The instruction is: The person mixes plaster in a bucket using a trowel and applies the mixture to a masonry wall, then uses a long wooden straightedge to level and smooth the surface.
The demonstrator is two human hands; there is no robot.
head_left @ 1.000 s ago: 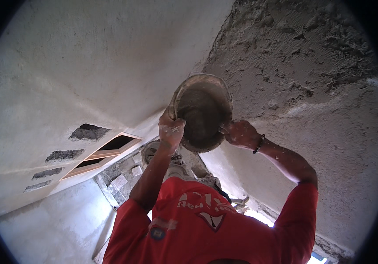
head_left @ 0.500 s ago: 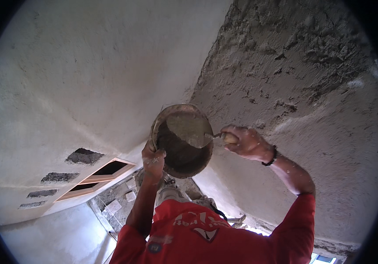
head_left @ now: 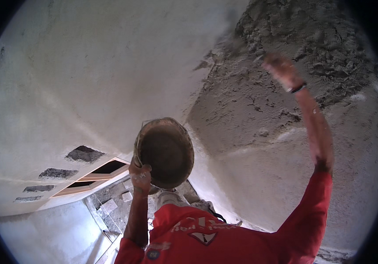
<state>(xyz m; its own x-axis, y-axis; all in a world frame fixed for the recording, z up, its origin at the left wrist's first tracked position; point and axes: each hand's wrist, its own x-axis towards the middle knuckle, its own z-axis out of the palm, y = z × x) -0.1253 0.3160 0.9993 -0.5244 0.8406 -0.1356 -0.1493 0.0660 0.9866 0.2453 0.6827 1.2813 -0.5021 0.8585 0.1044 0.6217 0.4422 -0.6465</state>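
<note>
My left hand (head_left: pixel 140 177) grips the rim of a mortar-stained bucket (head_left: pixel 166 152) on its left side, the thumb over the edge. The bucket is tilted so that its dark, dirty inside shows. High on the right, my right hand (head_left: pixel 281 70) is stretched out to the rough mortar-covered wall surface (head_left: pixel 303 39). It is smeared by motion but looks closed round the trowel's handle. The trowel's blade is too blurred to make out against the mortar. A dark band circles my right wrist.
A smooth plastered wall (head_left: pixel 101 79) fills the left side and meets the rough one at a corner. Low on the left are a wooden frame (head_left: pixel 90 179) with dark openings and several rough hollows (head_left: pixel 84 154). Tile pieces (head_left: pixel 109 205) lie on the floor below.
My right hand has swung the mortar-loaded trowel out of the bucket, up and right to the rough wall. The bucket has dropped slightly down and left with my left hand. Fresh splatter shows near the corner.
</note>
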